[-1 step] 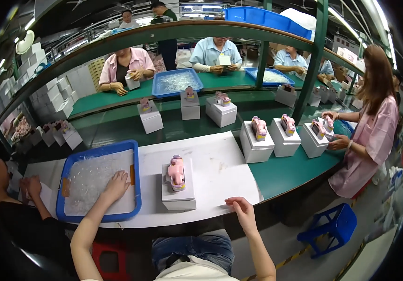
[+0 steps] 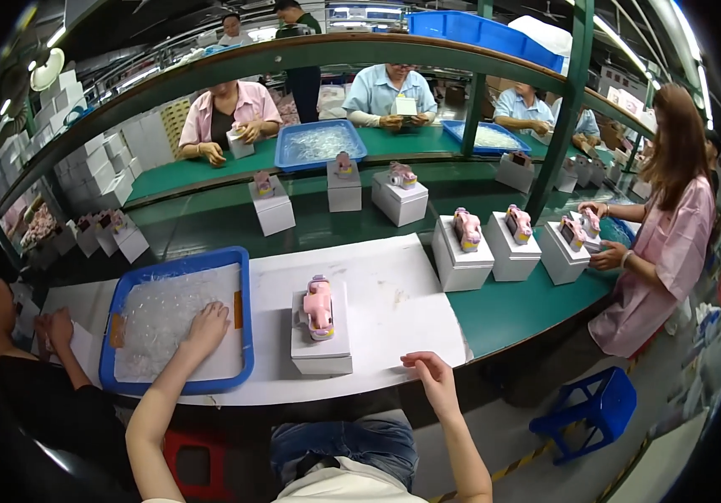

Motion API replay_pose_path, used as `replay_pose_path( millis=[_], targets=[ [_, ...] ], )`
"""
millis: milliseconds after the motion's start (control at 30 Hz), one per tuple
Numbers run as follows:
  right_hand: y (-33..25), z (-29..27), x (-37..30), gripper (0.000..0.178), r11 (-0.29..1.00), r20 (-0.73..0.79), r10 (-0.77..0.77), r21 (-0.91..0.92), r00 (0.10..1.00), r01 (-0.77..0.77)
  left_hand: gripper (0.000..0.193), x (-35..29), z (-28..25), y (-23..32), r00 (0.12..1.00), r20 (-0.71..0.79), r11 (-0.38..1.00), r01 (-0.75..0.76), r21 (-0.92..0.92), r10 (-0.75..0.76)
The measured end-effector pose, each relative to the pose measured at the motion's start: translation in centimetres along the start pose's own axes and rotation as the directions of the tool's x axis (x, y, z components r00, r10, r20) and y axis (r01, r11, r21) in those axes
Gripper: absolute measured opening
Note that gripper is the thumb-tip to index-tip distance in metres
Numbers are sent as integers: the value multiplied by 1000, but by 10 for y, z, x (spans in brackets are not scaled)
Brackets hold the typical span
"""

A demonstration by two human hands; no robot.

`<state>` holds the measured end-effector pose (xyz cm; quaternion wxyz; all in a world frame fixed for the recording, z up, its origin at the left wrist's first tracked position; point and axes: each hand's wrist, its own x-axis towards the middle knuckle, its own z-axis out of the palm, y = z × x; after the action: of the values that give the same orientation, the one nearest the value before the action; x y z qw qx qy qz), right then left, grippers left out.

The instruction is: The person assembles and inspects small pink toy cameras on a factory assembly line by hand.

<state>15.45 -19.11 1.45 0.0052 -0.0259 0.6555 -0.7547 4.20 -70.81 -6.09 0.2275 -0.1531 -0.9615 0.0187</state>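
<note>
My left hand (image 2: 207,330) reaches into the right side of a blue tray (image 2: 247,335). Its fingers are apart and rest on small clear plastic pieces (image 2: 155,331); whether a piece lies under the fingertips is hidden. Over the table's front edge hovers my right hand (image 2: 432,370), loosely curled with fingers apart and nothing visible in it. Between my hands stands a closed white box (image 2: 322,362). A pink camera-shaped item (image 2: 318,308) with yellow bits at its near end lies on top of the box.
White paper (image 2: 394,293) covers the table here. To the right, several white boxes (image 2: 463,267) carry similar pink items, near a co-worker in a pink shirt (image 2: 658,268). A green shelf rail (image 2: 335,52) crosses ahead. A co-worker (image 2: 41,386) sits close on the left. A blue stool (image 2: 591,411) stands right.
My left hand has shifted very slightly in the tray, its fingers a little closer together. The whole view has moved a touch; my right hand looks the same.
</note>
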Motion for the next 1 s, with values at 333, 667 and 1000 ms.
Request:
replay_pose_path(
  millis=[333, 667, 1000],
  targets=[
    [-4, 16, 3, 16, 999, -16, 28, 24, 999, -28, 26, 13, -51, 12, 961, 155, 963, 245, -109, -227],
    [-22, 8, 0, 16, 998, -128, 48, 38, 991, -43, 27, 49, -110, -13, 919, 151, 909, 386, -154, -365],
    [-31, 28, 19, 14, 999, -203, -6, 37, 979, 14, 19, 73, -169, -24, 823, 144, 647, 528, -550, -550]
  ],
)
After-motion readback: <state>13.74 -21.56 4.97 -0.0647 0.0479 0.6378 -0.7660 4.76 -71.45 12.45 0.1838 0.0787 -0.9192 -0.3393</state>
